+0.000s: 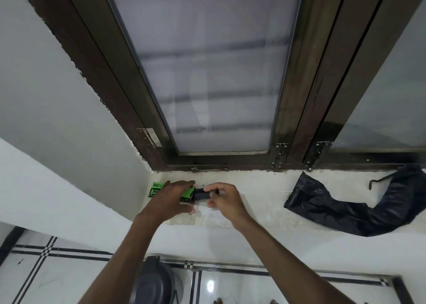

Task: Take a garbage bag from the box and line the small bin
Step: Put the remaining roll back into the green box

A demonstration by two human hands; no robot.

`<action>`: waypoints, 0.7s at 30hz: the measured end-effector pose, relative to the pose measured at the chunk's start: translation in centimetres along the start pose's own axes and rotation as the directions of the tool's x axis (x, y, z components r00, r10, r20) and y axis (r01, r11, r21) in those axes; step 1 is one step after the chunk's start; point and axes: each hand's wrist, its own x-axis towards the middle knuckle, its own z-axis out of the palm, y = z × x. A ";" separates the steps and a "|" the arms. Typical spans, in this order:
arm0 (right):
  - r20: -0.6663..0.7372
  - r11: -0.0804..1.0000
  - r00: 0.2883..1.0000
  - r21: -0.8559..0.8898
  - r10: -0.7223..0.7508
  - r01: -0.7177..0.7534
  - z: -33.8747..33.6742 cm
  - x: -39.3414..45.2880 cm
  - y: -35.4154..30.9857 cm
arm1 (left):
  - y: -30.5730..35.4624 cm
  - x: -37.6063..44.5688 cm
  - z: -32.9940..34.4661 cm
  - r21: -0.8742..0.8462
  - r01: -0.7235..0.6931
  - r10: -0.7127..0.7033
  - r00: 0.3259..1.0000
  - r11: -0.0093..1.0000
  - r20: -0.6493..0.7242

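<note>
A green garbage-bag box (156, 189) lies on the white window sill (258, 195) near its left corner. My left hand (171, 200) lies over the box and grips it. My right hand (224, 198) pinches a black bag roll (201, 195) that sticks out of the box's right end. A loose black garbage bag (348, 208) lies crumpled on the sill to the right. On the floor below stands the small dark grey bin (153, 283), its lid on, partly hidden by my left forearm.
A dark-framed window (214, 73) with frosted glass rises right behind the sill. A black metal hook (378, 181) lies near the loose bag. The white wall (46, 96) closes the left side. The tiled floor (230, 285) shows toes at the bottom edge.
</note>
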 end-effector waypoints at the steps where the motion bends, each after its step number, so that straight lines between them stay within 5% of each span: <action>1: 0.013 1.000 1.000 0.010 0.014 -0.014 0.7 -0.1 0.2 | 0.0 0.0 0.0 0.009 -0.005 0.005 1.000 1.000 0.003; 6: -0.145 0.958 0.977 -0.264 -0.157 0.115 3.8 0.2 1.0 | -0.5 0.2 -0.1 -0.013 -0.049 0.049 0.998 0.999 0.039; 10: -0.045 0.979 0.992 -0.172 -0.116 0.107 4.6 0.4 1.2 | -1.7 -0.4 -0.3 -0.073 -0.053 0.060 0.993 0.996 0.100; 13: 0.028 0.995 0.997 -0.076 -0.068 0.070 4.3 0.2 1.1 | -1.6 -0.5 -0.2 -0.020 -0.080 0.080 0.997 0.997 0.010; 17: -0.236 0.948 0.950 -0.287 -0.206 0.134 2.7 -0.3 1.1 | -1.2 -0.4 0.8 0.106 -0.181 0.196 0.968 0.978 -0.159; 21: -0.062 0.884 0.984 -0.451 -0.170 0.124 1.1 0.1 0.8 | -0.9 0.1 1.0 0.151 -0.184 0.211 0.959 0.971 -0.189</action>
